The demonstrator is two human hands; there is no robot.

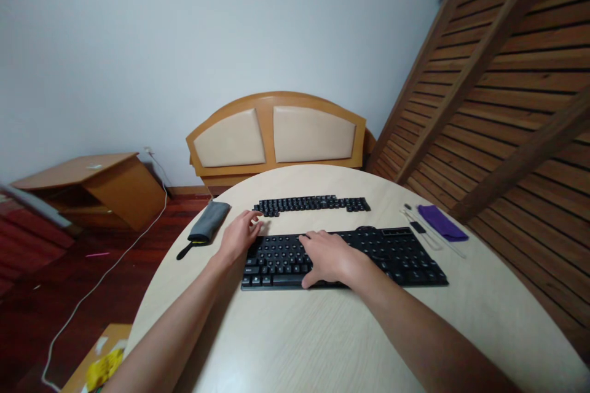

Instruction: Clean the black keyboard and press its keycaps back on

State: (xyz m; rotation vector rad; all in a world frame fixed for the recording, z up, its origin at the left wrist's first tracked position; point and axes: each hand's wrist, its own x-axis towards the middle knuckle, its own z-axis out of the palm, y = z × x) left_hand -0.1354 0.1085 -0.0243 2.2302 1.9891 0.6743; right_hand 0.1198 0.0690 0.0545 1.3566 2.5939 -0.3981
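Note:
A black keyboard [281, 263] lies flat on the round table, several of its upper-left keys visible. My right hand [329, 255] rests over its middle, thumb apart from the fingers and near the front edge, fingertips on the upper keys. Beyond the keyboard, loose black keycaps [299, 204] stand in rows. My left hand [242, 232] is at the keyboard's upper-left corner, fingers loosely bent and apart from the thumb. Its fingertips reach the left end of the keycap rows. Whether a small keycap touches those fingertips I cannot make out.
A grey pouch [212, 222] with a black strap lies left on the pale table [276, 344]. At right are a purple cloth [442, 223] and a white cable [431, 236] with a dark plug. Behind stand a padded headboard [276, 98] and a wooden slatted frame [488, 92].

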